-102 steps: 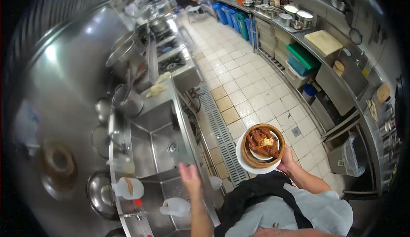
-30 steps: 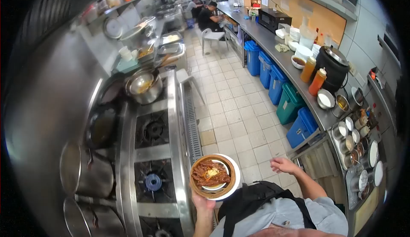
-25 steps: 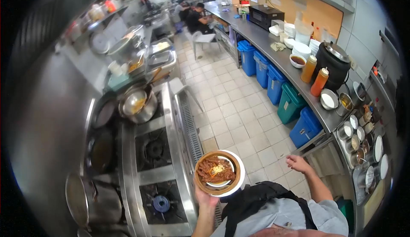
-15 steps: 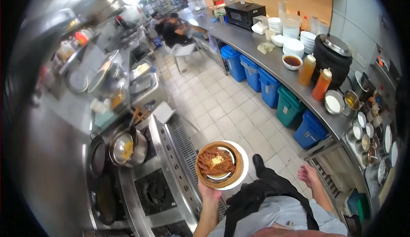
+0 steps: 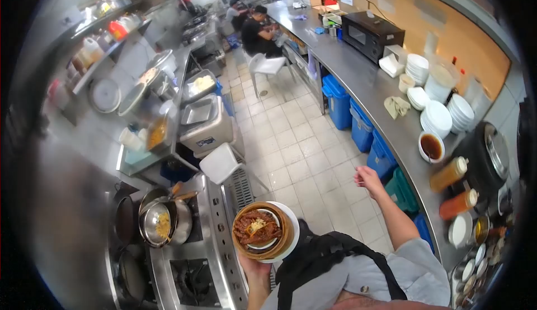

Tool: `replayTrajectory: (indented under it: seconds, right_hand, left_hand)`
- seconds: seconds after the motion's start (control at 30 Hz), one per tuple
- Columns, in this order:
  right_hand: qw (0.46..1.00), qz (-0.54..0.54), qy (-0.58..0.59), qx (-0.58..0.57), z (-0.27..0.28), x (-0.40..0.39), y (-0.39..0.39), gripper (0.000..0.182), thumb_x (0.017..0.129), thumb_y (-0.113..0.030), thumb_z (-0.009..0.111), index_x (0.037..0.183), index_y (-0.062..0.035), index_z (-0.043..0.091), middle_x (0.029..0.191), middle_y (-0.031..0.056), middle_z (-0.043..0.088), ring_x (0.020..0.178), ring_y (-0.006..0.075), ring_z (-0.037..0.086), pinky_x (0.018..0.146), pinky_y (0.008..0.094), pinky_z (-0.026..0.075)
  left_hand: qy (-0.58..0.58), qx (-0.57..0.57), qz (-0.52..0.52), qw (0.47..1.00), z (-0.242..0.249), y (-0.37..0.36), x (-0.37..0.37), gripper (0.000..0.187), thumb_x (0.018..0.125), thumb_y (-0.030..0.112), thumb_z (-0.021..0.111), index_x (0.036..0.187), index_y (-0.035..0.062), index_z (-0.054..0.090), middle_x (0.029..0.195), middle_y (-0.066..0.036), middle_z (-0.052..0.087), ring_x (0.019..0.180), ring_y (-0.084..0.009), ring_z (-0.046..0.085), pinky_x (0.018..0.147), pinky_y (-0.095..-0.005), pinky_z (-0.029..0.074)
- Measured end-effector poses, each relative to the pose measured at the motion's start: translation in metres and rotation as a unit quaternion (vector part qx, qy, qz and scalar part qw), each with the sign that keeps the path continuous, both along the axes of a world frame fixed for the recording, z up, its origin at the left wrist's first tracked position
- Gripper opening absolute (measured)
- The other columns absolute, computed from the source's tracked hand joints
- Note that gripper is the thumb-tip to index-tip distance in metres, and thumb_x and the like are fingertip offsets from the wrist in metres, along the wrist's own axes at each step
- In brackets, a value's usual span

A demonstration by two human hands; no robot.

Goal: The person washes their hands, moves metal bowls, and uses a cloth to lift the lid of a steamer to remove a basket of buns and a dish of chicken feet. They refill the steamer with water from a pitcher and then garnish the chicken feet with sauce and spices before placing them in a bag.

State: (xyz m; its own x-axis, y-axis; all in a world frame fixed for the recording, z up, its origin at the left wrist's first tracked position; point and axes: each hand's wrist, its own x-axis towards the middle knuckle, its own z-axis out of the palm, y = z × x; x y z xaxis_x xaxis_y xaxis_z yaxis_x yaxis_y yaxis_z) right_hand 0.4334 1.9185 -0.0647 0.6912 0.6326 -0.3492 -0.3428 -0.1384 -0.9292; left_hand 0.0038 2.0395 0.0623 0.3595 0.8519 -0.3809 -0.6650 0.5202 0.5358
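Observation:
My left hand (image 5: 255,272) is closed on the near edge of a white plate (image 5: 292,233), its fingers mostly hidden beneath. A round bamboo steamer (image 5: 287,230) stands on that plate. In the steamer is a small white dish of brown, glossy, saucy food (image 5: 246,233) with a pale chopped topping. My right hand (image 5: 368,179) is stretched forward over the floor, empty, its fingers loosely curled and slightly apart. Beyond it are the blue bins under the right-hand counter; it touches nothing that I can see.
On my left is a stove (image 5: 210,237) with pans and a strainer (image 5: 158,223). A white stool (image 5: 222,163) stands past it. Along the right runs a steel counter (image 5: 358,75) with plates, sauce bottles and a microwave (image 5: 369,35). A seated person (image 5: 259,35) works further down the tiled aisle.
The view has swung right and advanced along the aisle. My right hand has swung forward and up from my side. The steamer and plate stay in my left hand.

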Motion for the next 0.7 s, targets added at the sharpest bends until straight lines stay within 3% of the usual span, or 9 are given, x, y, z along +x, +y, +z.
replayTrajectory:
  seconds: [0.07, 0.17, 0.2, 0.27, 0.33, 0.47, 0.53, 0.63, 0.7]
  right_hand:
    - [1.0, 0.018, -0.011, 0.001, 0.01, 0.009, 0.072, 0.028, 0.102, -0.036, 0.056, 0.102, -0.0087, 0.062, 0.082, 0.0007, 0.062, 0.068, 0.0099, 0.059, 0.06, 0.0246, 0.049]
    - [0.983, 0.166, -0.07, -0.036, -0.011, 0.017, 0.145, 0.031, 0.102, -0.037, 0.055, 0.099, -0.0079, 0.063, 0.085, 0.0011, 0.065, 0.07, 0.0106, 0.06, 0.062, 0.0268, 0.05]
    - [0.96, 0.238, -0.129, -0.07, -0.037, 0.021, 0.154, 0.032, 0.102, -0.038, 0.055, 0.098, -0.0074, 0.063, 0.087, 0.0017, 0.066, 0.072, 0.011, 0.061, 0.063, 0.0278, 0.051]
    - [0.914, 0.354, -0.104, -0.17, -0.041, 0.029, 0.172, 0.033, 0.101, -0.037, 0.055, 0.103, -0.0054, 0.066, 0.089, 0.0039, 0.068, 0.075, 0.012, 0.063, 0.066, 0.0297, 0.051]
    - [0.818, 0.449, -0.289, -0.212, -0.05, 0.048, 0.183, 0.034, 0.1, -0.034, 0.056, 0.112, -0.0044, 0.066, 0.091, 0.0052, 0.068, 0.077, 0.0119, 0.065, 0.068, 0.0294, 0.052]
    - [0.901, 0.304, -0.177, -0.253, -0.023, 0.088, 0.213, 0.038, 0.1, -0.035, 0.055, 0.121, -0.0043, 0.064, 0.093, 0.007, 0.068, 0.079, 0.0133, 0.066, 0.07, 0.0302, 0.054]
    - [0.979, 0.074, -0.038, -0.184, -0.027, 0.106, 0.227, 0.037, 0.102, -0.035, 0.054, 0.122, -0.0047, 0.061, 0.094, 0.0066, 0.066, 0.082, 0.0161, 0.066, 0.067, 0.0307, 0.055]
    - [0.987, -0.031, 0.033, -0.153, -0.022, 0.121, 0.244, 0.032, 0.102, -0.033, 0.055, 0.119, -0.0061, 0.061, 0.092, 0.0068, 0.065, 0.082, 0.0171, 0.066, 0.067, 0.0316, 0.055]
    - [0.985, -0.063, 0.056, -0.151, -0.032, 0.128, 0.254, 0.031, 0.102, -0.034, 0.055, 0.115, -0.0069, 0.061, 0.089, 0.0058, 0.064, 0.079, 0.0163, 0.065, 0.067, 0.0315, 0.056]
  left_hand:
    - [-0.004, -0.011, 0.013, 1.0, -0.004, 0.043, 0.025, 0.056, 0.103, 0.044, 0.041, 0.14, 0.0026, 0.047, 0.137, -0.018, 0.056, 0.12, -0.0321, 0.06, 0.1, -0.0464, 0.052]
    - [-0.031, -0.028, 0.011, 0.999, -0.028, 0.117, 0.059, 0.055, 0.103, 0.044, 0.042, 0.139, 0.0028, 0.048, 0.137, -0.018, 0.056, 0.12, -0.0316, 0.06, 0.1, -0.0465, 0.053]
    - [-0.039, -0.041, 0.013, 0.998, -0.036, 0.14, 0.067, 0.053, 0.103, 0.042, 0.042, 0.138, 0.0032, 0.05, 0.136, -0.016, 0.056, 0.119, -0.0308, 0.06, 0.1, -0.0465, 0.052]
    - [-0.052, -0.045, 0.01, 0.998, -0.019, 0.19, 0.098, 0.052, 0.103, 0.042, 0.042, 0.138, 0.0034, 0.05, 0.136, -0.016, 0.057, 0.119, -0.0305, 0.06, 0.101, -0.0464, 0.052]
    - [-0.058, -0.048, -0.001, 0.997, -0.013, 0.24, 0.121, 0.051, 0.104, 0.041, 0.041, 0.138, 0.0034, 0.049, 0.134, -0.016, 0.057, 0.12, -0.0305, 0.059, 0.101, -0.0464, 0.052]
    - [-0.075, -0.024, -0.036, 0.996, 0.003, 0.332, 0.174, 0.049, 0.105, 0.038, 0.041, 0.137, 0.0027, 0.05, 0.135, -0.017, 0.057, 0.12, -0.0312, 0.059, 0.102, -0.0477, 0.051]
    - [-0.073, -0.035, -0.051, 0.995, -0.005, 0.373, 0.197, 0.048, 0.105, 0.037, 0.041, 0.137, 0.0025, 0.05, 0.135, -0.017, 0.057, 0.12, -0.0313, 0.059, 0.102, -0.0479, 0.051]
    - [-0.068, -0.038, -0.067, 0.995, -0.013, 0.431, 0.238, 0.047, 0.105, 0.034, 0.041, 0.136, 0.0009, 0.05, 0.135, -0.018, 0.057, 0.12, -0.0318, 0.059, 0.103, -0.048, 0.051]
    - [-0.054, -0.003, -0.107, 0.993, -0.019, 0.463, 0.269, 0.05, 0.106, 0.041, 0.039, 0.138, 0.0041, 0.05, 0.137, -0.013, 0.056, 0.124, -0.0303, 0.056, 0.106, -0.0457, 0.047]
